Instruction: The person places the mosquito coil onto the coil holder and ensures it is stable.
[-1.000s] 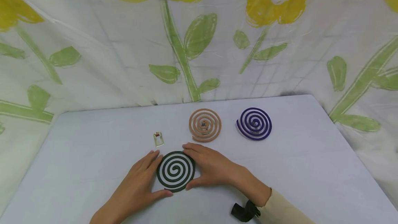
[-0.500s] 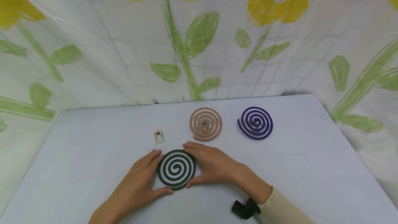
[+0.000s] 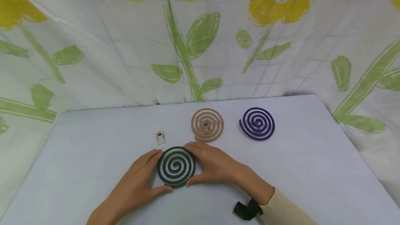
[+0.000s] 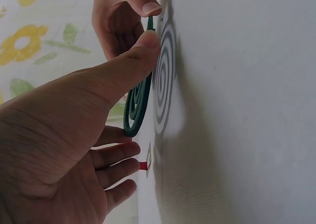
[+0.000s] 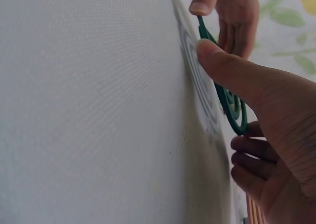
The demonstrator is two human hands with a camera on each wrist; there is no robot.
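Observation:
A dark green mosquito coil (image 3: 176, 164) is held level between both hands. In the left wrist view the green coil (image 4: 143, 103) is off the table, its spiral shadow falling beside it. My left hand (image 3: 137, 180) grips the coil's left rim, thumb at the near edge and fingers at the far side. On the opposite rim my right hand (image 3: 215, 166) holds it the same way. A small metal coil stand (image 3: 160, 138) with a red bit lies just beyond the left fingertips.
An orange-brown coil (image 3: 207, 111) and a purple coil (image 3: 272, 124) lie farther back on the white table (image 3: 312, 169), each with a stand visible under its middle. A flower-printed cloth (image 3: 125, 61) hangs behind the table's back edge. A black device (image 3: 248, 210) sits at the right wrist.
The green coil has risen slightly off the table and shifted a little away from the body, held by both hands. The other coils and the stand stay put.

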